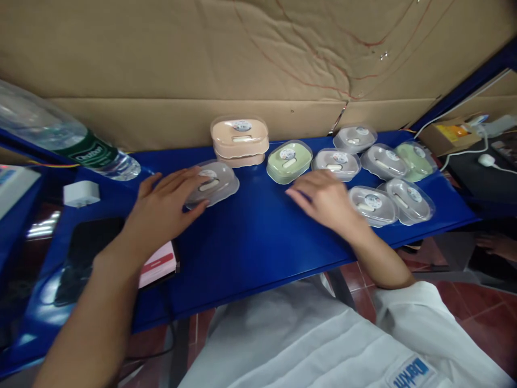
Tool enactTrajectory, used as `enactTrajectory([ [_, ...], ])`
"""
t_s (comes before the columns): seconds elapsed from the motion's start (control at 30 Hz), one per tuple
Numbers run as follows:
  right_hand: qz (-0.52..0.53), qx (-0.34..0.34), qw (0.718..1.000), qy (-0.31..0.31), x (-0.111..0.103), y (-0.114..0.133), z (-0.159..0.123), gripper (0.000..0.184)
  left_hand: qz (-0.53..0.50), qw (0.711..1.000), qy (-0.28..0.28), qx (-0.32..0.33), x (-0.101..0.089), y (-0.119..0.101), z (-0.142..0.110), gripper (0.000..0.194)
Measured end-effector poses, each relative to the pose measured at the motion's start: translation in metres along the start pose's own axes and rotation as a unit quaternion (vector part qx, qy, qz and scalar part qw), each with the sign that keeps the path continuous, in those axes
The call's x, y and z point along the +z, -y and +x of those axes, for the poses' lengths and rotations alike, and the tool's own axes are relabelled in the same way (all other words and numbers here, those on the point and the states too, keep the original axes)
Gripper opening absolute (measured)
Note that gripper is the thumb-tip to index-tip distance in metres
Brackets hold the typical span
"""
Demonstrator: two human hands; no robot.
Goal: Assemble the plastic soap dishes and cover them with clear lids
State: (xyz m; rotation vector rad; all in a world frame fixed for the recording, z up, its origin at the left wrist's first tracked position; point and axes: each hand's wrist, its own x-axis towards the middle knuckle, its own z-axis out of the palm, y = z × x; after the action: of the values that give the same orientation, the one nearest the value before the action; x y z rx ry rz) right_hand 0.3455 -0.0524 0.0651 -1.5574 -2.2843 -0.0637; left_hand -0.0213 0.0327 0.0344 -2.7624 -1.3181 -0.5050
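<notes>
My left hand [172, 199] grips the left end of a grey oval plastic box [220, 183] with a clear lid, thumb at the front edge and fingers over the far side. The box has a round label and a small white piece on top. Palm down over the table, my right hand [323, 199] is a little blurred, its fingers loosely bent and apart, with nothing seen in it. Just beyond it are a green oval box [290, 161] and another grey box [337, 164]. Two peach boxes [240, 137] are stacked behind the left hand's box.
On the right of the blue table [250, 231] stand several more grey boxes [374, 205] and a green one [416, 161]. At left are a water bottle [95, 151], a white charger [81, 193], a dark phone [86, 253] and a lit screen [159, 264]. Cardboard [181, 59] lines the back.
</notes>
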Motion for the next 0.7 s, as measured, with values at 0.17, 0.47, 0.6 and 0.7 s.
enactTrajectory([
  [0.17,-0.04,0.242,0.969,-0.01,-0.093,-0.061,-0.087,0.062,0.043,0.997,-0.021,-0.062,-0.002,0.015,-0.001,0.05],
  [0.47,-0.036,0.187,0.981,0.038,-0.042,-0.08,-0.162,0.069,0.063,0.995,-0.012,-0.081,-0.002,0.0,0.002,0.057],
  [0.6,-0.022,0.082,0.994,0.068,-0.023,-0.039,-0.113,0.065,0.073,0.993,0.007,-0.09,0.0,0.002,0.005,0.056],
  [0.7,0.013,-0.003,0.995,0.103,-0.014,-0.02,-0.066,0.067,0.068,0.993,0.012,-0.099,-0.003,0.003,0.006,0.054],
])
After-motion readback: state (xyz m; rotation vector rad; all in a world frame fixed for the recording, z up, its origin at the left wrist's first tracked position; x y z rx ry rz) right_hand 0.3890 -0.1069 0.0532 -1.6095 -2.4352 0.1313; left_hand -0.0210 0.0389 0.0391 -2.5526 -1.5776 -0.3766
